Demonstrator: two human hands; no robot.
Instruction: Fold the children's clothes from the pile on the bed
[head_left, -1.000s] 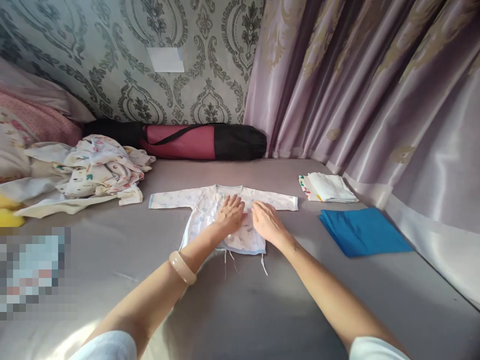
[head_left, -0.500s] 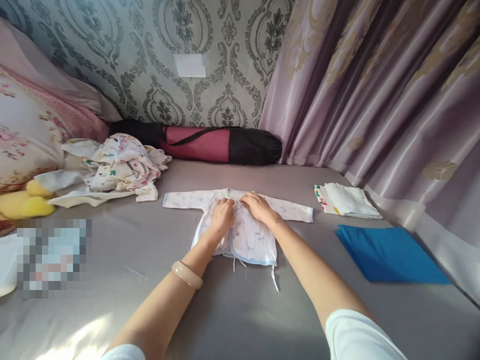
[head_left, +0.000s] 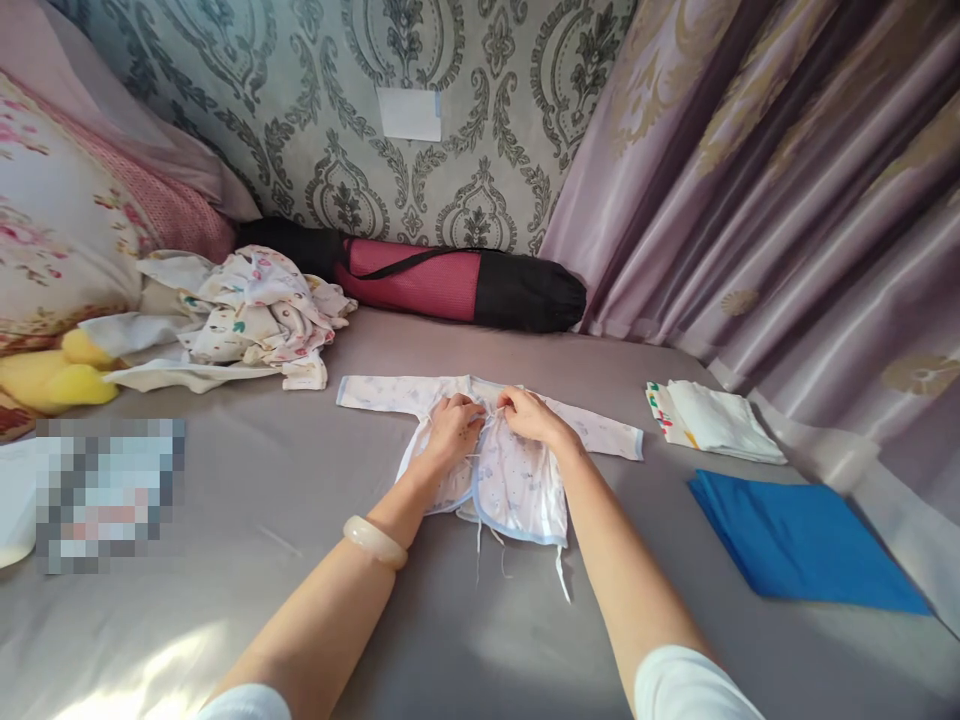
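A small white baby shirt (head_left: 521,490) with pale prints and blue trim lies flat on the grey sheet, sleeves spread to both sides. My left hand (head_left: 454,428) rests on its upper front, thumb and fingers pinched near the neckline. Close beside it, my right hand (head_left: 526,413) pinches a thin white tie at the chest, fingertips together. Between the two hands a bit of the white tie shows; the exact grip of the left fingers is partly hidden. More ties (head_left: 562,575) hang from the lower hem onto the sheet.
Crumpled printed baby clothes (head_left: 255,310) lie at the left by a floral pillow (head_left: 60,220) and a yellow plush (head_left: 56,380). A red and black mat bag (head_left: 420,280) lies along the wall. Folded white cloth (head_left: 724,420) and blue fabric (head_left: 810,540) are at the right.
My hands have drawn slightly apart, and my right fingers now pinch more tightly at the tie. The camera view has shifted a little, moving the scene rightward.
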